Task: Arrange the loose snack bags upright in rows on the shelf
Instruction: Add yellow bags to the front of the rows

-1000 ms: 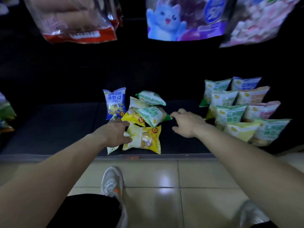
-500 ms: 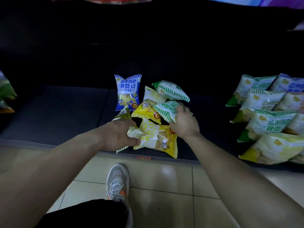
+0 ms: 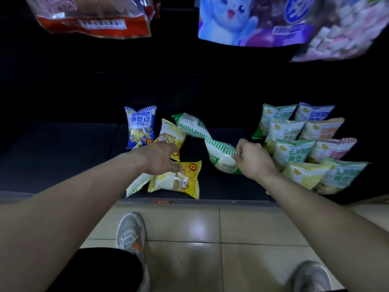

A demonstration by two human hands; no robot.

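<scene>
On the dark bottom shelf (image 3: 63, 157) lies a loose pile of small snack bags. A blue bag (image 3: 140, 126) stands at the back. A yellow bag (image 3: 175, 181) lies flat at the front edge, with another yellow one (image 3: 170, 134) behind it. My left hand (image 3: 161, 159) rests on the pile, fingers curled over the front yellow bag. My right hand (image 3: 251, 160) is shut on a green-striped white bag (image 3: 219, 153), lifted off the pile and held to the right. A second green-striped bag (image 3: 189, 125) lies behind. Upright rows of bags (image 3: 299, 142) stand at the right.
Large snack packs hang from above: a red one (image 3: 94, 20), a blue cartoon one (image 3: 248, 20) and a pink one (image 3: 345, 32). The left part of the shelf is bare dark surface. Beige floor tiles (image 3: 189, 228) and my shoes (image 3: 130, 234) are below the shelf edge.
My right hand closed on the green-striped bag and pulled it right, off the pile, toward the upright rows. My left hand stayed on the pile near the front yellow bag.
</scene>
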